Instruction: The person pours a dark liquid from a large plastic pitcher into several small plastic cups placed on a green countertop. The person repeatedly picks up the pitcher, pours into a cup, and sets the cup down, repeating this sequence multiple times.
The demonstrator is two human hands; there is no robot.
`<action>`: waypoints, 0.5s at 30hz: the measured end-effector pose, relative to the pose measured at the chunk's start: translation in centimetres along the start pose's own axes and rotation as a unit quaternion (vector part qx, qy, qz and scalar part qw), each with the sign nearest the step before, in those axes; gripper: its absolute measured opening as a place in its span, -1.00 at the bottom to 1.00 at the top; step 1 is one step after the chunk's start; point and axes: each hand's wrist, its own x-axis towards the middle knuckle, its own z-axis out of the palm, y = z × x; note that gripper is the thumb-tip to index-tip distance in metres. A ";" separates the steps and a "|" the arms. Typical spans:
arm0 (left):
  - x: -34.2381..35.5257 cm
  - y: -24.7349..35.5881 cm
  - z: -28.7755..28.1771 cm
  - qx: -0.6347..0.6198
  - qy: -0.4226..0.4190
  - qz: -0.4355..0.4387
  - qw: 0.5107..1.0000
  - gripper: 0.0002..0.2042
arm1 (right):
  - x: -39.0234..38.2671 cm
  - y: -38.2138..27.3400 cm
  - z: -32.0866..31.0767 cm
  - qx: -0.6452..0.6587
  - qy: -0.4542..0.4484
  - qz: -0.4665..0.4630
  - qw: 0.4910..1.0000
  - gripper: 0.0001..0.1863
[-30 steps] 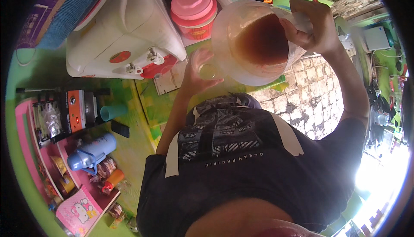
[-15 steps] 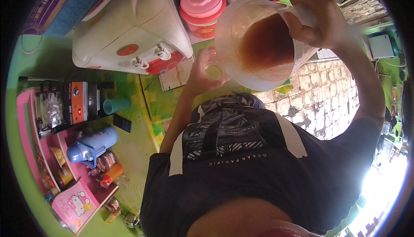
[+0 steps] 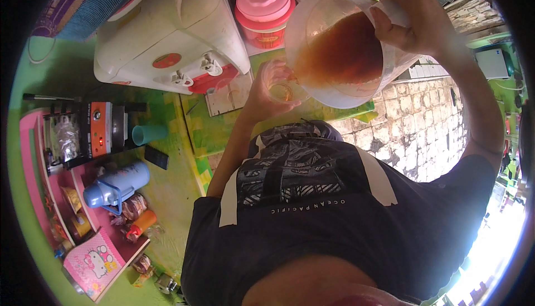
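My right hand (image 3: 415, 19) is closed around the handle of a large translucent plastic pitcher (image 3: 305, 22). The pitcher leans toward the left, and reddish-brown liquid (image 3: 354, 49) inside it spreads up to the lip on that side. Just left of that lip, my left hand (image 3: 255, 98) wraps round a small clear cup (image 3: 280, 90). An amber tint shows low in the cup. Pitcher lip and cup overlap in view, so I cannot tell whether they touch.
A white water dispenser (image 3: 161, 44) with two taps stands at the left, beside a pink-lidded tub (image 3: 264, 0). On the green table are an orange-and-black cup sealing machine (image 3: 100, 130), a teal cup (image 3: 149, 134), a phone (image 3: 156, 157), a blue thermos (image 3: 131, 180) and an orange squeeze bottle (image 3: 142, 225).
The pitcher is tipped further left and has shifted slightly right and up. Its liquid has run out to the left lip. An amber tint now shows in the cup.
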 end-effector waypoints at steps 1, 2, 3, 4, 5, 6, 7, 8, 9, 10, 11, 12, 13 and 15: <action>0.0 -0.1 0.1 -0.004 0.003 -0.003 1.000 -0.11 | 0.1 -0.1 -0.1 0.003 -0.006 0.001 1.000 -0.87; 0.0 -0.1 0.1 -0.017 0.008 -0.009 1.000 -0.11 | 0.3 -0.1 -0.3 -0.016 0.005 -0.008 1.000 -0.84; -0.1 -0.1 0.2 -0.056 0.006 -0.012 0.998 -0.11 | 0.7 -0.2 -0.4 -0.036 0.016 -0.017 0.999 -0.81; -0.1 -0.1 0.3 -0.104 0.007 -0.017 0.994 -0.11 | 0.9 -0.3 -0.5 -0.055 0.027 -0.026 0.998 -0.77; -0.1 -0.1 0.3 -0.163 0.008 -0.024 0.986 -0.11 | 1.1 -0.5 -0.7 -0.032 0.028 -0.014 0.999 -0.79; 0.0 -0.1 0.2 -0.139 0.009 -0.013 0.990 -0.11 | 1.1 -0.8 -0.9 -0.010 0.030 -0.002 1.000 -0.82; 0.0 -0.1 0.1 -0.126 0.011 -0.004 0.992 -0.11 | 1.2 -1.1 -1.1 0.012 0.031 0.010 0.999 -0.84; 0.1 0.0 0.0 -0.126 0.013 0.003 0.992 -0.11 | 1.3 -1.3 -1.2 -0.012 0.032 0.010 0.999 -0.84; 0.1 0.1 0.0 -0.099 0.008 0.005 0.995 -0.11 | 1.3 -1.6 -1.4 -0.036 0.032 0.011 0.999 -0.84; 0.0 0.2 -0.1 -0.084 0.003 0.004 0.996 -0.12 | 1.4 -1.7 -1.6 -0.059 0.033 0.011 0.998 -0.84; 0.0 0.4 -0.2 -0.069 -0.002 0.003 0.998 -0.12 | 1.5 -1.7 -1.8 -0.053 0.024 0.000 0.998 -0.84; 0.0 0.5 -0.2 -0.072 -0.003 -0.007 0.997 -0.12 | 1.7 -1.5 -2.1 -0.048 0.016 -0.011 0.999 -0.83; 0.1 0.6 -0.2 -0.076 -0.004 -0.017 0.997 -0.12 | 1.8 -1.3 -2.3 -0.043 0.009 -0.021 0.999 -0.83; 0.1 0.8 0.0 -0.125 0.006 -0.048 0.991 -0.13 | 1.9 -0.9 -2.5 -0.037 0.003 -0.033 0.999 -0.83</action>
